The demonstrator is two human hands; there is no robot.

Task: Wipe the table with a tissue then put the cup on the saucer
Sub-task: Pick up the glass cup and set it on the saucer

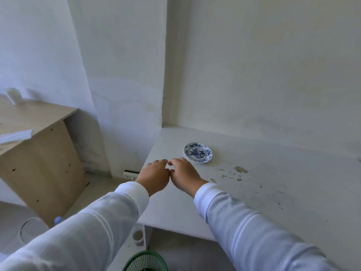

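A: Where are the hands now?

B: Both are low over the white worktop (175, 208), near its left edge. The left hand (154, 177) and the right hand (184, 174) are side by side and touch at the thumbs. The fingers (176, 161) are curled loosely, palms down. Whether they press a tissue under them, the person's own hands hide; no tissue shows.

A: And the things of the task?

B: The blue-and-white saucer (198, 152) lies flat, just beyond the right hand, a little to its right, apart from the fingertips. The brown spill stains (240, 169) are to the right of the right hand, so this hand is the nearer one for wiping, and the stroke would go rightward. No cup stands on this worktop. A pale cup (138, 236) seems to stand below the worktop's front edge, but this is not sure.

A: What else?

B: A folded tissue pack (16, 135), probably, lies on the wooden desk (35, 122) far to the left, nearer the left hand. A green basket (145, 261) is on the floor.
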